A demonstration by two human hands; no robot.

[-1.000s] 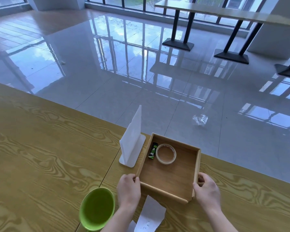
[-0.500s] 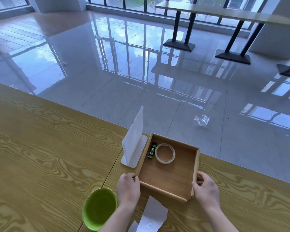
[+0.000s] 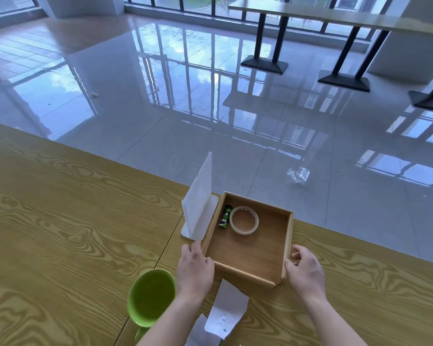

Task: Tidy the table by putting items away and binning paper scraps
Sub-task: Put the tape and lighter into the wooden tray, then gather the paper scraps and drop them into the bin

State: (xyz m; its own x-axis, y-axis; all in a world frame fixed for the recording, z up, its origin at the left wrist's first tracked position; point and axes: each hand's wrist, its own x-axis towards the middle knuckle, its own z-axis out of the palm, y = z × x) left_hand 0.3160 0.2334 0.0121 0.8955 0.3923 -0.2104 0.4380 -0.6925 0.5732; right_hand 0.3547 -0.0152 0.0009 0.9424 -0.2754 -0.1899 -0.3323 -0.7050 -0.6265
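A square wooden tray (image 3: 250, 275) sits near the table's far edge. Inside it lie a roll of tape (image 3: 244, 220) and a small black-and-green lighter (image 3: 225, 216). My left hand (image 3: 195, 269) rests against the tray's near left corner, fingers loosely apart. My right hand (image 3: 303, 270) curls around the tray's near right corner. A torn white paper scrap (image 3: 226, 308) lies on the table just in front of the tray, between my forearms. A second scrap (image 3: 200, 333) peeks out under my left arm.
A white napkin holder (image 3: 200, 202) with napkins stands upright, touching the tray's left side. A green bowl (image 3: 151, 297) sits to the left of my left wrist. The wooden table (image 3: 60, 233) ends just behind the tray. A crumpled clear plastic wrapper (image 3: 298, 174) lies on the floor.
The tray has stayed between both hands and shifted slightly. My left hand's fingers have loosened and lifted off the tray's corner edge. The view tilted a little.
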